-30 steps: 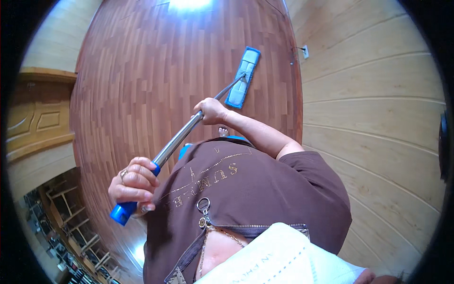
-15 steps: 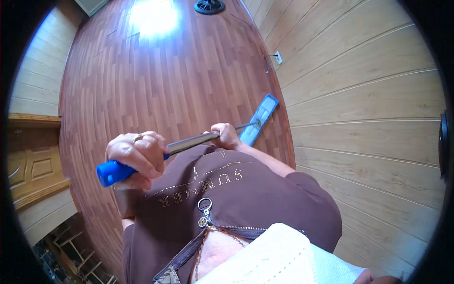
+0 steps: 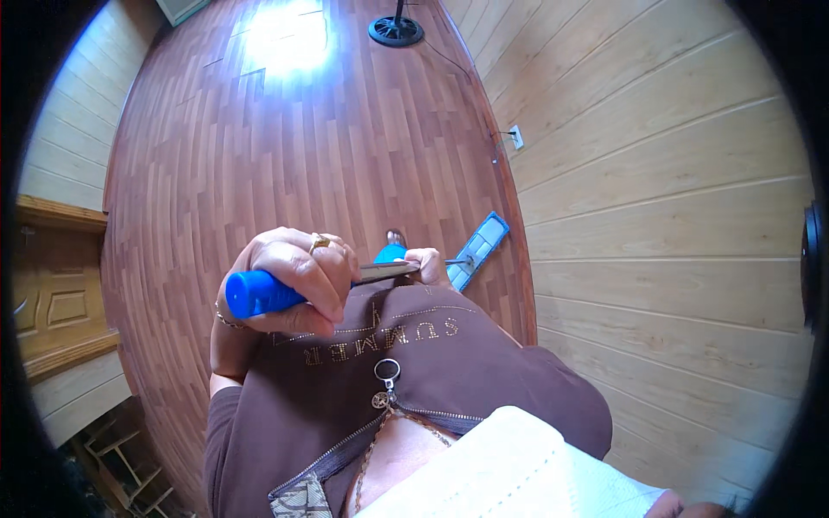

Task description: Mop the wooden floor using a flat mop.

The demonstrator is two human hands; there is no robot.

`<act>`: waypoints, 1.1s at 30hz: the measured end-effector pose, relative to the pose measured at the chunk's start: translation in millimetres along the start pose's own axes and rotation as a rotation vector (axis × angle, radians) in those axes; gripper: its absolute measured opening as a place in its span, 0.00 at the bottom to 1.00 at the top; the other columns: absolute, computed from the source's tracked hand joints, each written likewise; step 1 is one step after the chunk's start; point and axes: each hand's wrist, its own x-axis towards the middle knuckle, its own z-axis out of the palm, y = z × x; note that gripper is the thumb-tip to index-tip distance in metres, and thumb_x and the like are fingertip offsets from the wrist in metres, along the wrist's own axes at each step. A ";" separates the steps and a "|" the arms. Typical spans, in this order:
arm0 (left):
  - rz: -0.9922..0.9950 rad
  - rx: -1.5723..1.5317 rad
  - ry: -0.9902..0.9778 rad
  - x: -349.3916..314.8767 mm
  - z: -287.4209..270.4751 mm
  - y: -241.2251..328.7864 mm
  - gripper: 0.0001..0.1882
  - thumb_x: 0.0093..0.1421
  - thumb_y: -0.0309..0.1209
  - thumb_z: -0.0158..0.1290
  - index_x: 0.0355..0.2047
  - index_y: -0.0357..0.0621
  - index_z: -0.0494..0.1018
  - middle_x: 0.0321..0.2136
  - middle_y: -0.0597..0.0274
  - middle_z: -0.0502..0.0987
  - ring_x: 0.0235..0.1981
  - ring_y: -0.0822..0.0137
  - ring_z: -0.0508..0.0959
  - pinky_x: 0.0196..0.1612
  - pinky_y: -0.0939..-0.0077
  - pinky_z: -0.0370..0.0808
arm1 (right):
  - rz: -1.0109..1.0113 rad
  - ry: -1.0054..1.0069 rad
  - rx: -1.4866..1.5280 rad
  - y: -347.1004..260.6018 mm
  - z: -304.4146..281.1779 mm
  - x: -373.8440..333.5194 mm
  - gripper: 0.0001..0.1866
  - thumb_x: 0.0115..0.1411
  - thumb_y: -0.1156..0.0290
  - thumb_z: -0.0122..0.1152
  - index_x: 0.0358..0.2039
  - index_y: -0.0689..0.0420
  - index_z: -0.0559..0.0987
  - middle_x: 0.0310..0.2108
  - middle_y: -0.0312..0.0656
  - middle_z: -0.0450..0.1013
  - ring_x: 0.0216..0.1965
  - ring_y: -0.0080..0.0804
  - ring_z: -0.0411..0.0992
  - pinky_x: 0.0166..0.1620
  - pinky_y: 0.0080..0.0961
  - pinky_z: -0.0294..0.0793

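I hold a flat mop with both hands. My left hand point(image 3: 289, 281) is closed around the blue grip point(image 3: 255, 293) at the top end of the metal handle point(image 3: 384, 273). Further down the shaft, my right hand point(image 3: 429, 266) grips the handle close to my body. The blue mop head point(image 3: 479, 249) lies on the brown wooden floor point(image 3: 259, 173) right beside the base of the panelled wall point(image 3: 656, 173) on my right. One foot point(image 3: 395, 236) shows just beyond the handle.
A black round stand base point(image 3: 395, 31) with a cord sits on the floor far ahead. A wall socket point(image 3: 516, 136) is low on the right wall. A wooden door point(image 3: 52, 302) and a stack of metal frames point(image 3: 112, 449) are at my left.
The mop head has slid back toward me along the right wall. My left hand has pulled the blue grip up and closer to my chest, and the view has swung toward the wall.
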 end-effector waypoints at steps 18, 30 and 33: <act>-0.105 0.463 0.268 46.0 -56.7 -44.4 0.07 0.48 0.24 0.63 0.29 0.44 0.77 0.22 0.61 0.75 0.27 0.63 0.77 0.50 0.59 0.69 | -0.596 -0.066 -0.223 4.9 -59.4 251.6 0.15 0.49 0.62 0.65 0.13 0.56 0.73 0.16 0.46 0.70 0.20 0.47 0.71 0.26 0.40 0.67; -0.176 0.912 0.571 44.6 -50.7 -131.7 0.09 0.49 0.28 0.64 0.28 0.46 0.74 0.27 0.65 0.77 0.39 0.65 0.78 0.49 0.67 0.67 | -0.316 -0.430 -0.730 58.7 -37.0 372.0 0.18 0.47 0.48 0.66 0.31 0.46 0.80 0.37 0.37 0.75 0.47 0.38 0.72 0.44 0.47 0.65; -0.160 1.029 0.714 35.4 -36.9 -119.5 0.09 0.49 0.28 0.65 0.28 0.45 0.75 0.27 0.65 0.78 0.38 0.65 0.79 0.48 0.68 0.66 | -0.519 -0.529 -0.686 23.8 -12.4 372.9 0.07 0.44 0.66 0.59 0.26 0.42 0.78 0.31 0.32 0.75 0.44 0.34 0.73 0.44 0.48 0.63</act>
